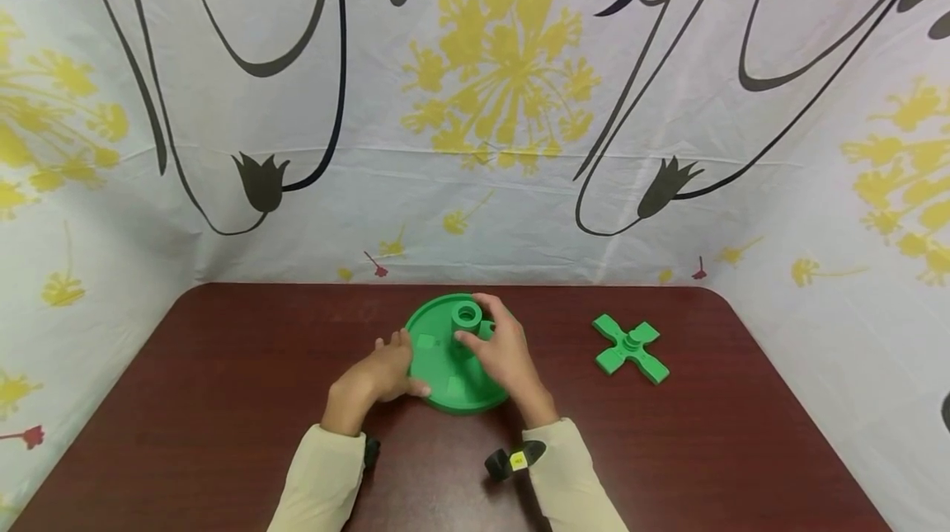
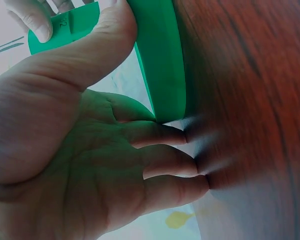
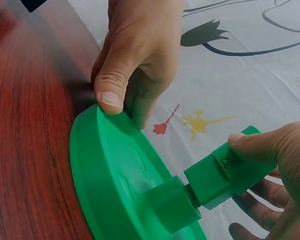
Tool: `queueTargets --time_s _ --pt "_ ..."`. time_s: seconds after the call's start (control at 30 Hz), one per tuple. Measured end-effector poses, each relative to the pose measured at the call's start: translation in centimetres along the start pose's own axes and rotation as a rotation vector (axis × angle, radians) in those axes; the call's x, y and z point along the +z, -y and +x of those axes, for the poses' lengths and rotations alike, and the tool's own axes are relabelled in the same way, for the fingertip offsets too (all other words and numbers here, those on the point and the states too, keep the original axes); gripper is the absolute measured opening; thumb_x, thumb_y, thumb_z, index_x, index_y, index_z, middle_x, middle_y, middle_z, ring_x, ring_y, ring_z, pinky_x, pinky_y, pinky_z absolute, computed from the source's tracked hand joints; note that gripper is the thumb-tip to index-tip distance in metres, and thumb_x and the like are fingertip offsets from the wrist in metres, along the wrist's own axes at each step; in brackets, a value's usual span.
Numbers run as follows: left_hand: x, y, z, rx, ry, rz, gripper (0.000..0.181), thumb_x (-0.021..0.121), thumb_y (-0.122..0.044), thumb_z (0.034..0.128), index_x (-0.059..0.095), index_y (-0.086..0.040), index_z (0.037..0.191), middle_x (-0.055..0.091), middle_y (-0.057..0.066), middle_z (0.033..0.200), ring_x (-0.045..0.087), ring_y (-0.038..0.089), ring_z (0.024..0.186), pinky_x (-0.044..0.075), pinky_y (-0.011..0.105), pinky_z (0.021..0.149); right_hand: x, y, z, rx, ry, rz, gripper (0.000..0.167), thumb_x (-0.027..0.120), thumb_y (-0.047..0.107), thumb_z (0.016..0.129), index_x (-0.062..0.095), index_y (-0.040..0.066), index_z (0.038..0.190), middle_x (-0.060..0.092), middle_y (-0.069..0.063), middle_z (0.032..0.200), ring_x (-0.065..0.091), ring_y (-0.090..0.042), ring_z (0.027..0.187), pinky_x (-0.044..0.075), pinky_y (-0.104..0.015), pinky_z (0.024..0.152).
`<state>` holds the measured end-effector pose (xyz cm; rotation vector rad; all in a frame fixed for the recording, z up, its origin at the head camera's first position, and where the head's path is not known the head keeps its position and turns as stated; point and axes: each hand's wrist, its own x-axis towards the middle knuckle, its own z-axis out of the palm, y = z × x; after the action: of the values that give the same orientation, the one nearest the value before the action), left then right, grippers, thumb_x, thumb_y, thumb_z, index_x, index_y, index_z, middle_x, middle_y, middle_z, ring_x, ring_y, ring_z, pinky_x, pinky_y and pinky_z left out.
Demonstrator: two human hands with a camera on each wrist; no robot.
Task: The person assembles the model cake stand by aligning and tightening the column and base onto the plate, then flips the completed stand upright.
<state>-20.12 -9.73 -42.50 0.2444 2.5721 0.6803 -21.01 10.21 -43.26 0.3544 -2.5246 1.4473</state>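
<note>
A round green plate with a raised rim point(image 1: 433, 369) lies on the table. My left hand point(image 1: 383, 371) holds its near-left edge, the thumb on the rim; in the left wrist view its other fingers point(image 2: 170, 192) reach down to the tabletop. Above the middle of the plate, my right hand point(image 1: 506, 346) grips a green hollow-topped post point(image 1: 466, 319) between thumb and fingers. In the right wrist view this post point(image 3: 225, 172), marked 32, has a narrow neck at its lower end, which meets the plate's central round socket point(image 3: 172, 202). How deep the neck sits I cannot tell.
A green four-armed cross piece point(image 1: 632, 342) with a round hub lies on the dark red-brown table point(image 1: 223, 400), right of the plate. A patterned white cloth point(image 1: 519, 227) hangs behind the table and along its sides. Dark straps with small devices are on both wrists.
</note>
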Motion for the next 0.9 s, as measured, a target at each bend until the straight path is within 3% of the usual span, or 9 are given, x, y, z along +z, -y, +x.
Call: queueTargets --time_s 0.2,0.53,0.9 --pt "0.07 0.02 0.02 0.001 0.001 0.006 0.101 0.073 -0.031 0.0911 0.007 0.012 0.154 0.009 0.032 0.161 0.008 0.053 0.147 0.026 0.059 0.115 0.11 -0.18 -0.03 0.006 -0.009 -0.009 0.059 0.080 0.013 0.084 0.055 0.003 0.136 0.061 -0.014 0.130 0.059 -0.031 0.118 0.050 -0.049 0.094" --pt "-0.02 -0.09 -0.04 0.000 -0.001 -0.006 0.100 0.072 -0.030 0.0915 0.007 0.011 0.155 0.008 0.031 0.161 0.007 0.052 0.147 0.026 0.059 0.115 -0.58 -0.08 0.15 -0.017 0.094 0.066 0.071 0.076 0.005 0.087 0.040 0.008 0.148 0.053 -0.012 0.144 0.047 -0.032 0.136 0.045 -0.055 0.101" --pt "0.02 -0.04 0.11 -0.003 -0.002 -0.009 0.100 0.072 -0.029 0.0913 0.007 0.010 0.155 0.008 0.030 0.162 0.007 0.052 0.147 0.026 0.059 0.115 -0.57 0.15 0.14 -0.003 0.065 0.091 0.062 0.071 -0.001 0.088 0.047 0.012 0.144 0.057 -0.014 0.140 0.051 -0.032 0.131 0.044 -0.055 0.103"
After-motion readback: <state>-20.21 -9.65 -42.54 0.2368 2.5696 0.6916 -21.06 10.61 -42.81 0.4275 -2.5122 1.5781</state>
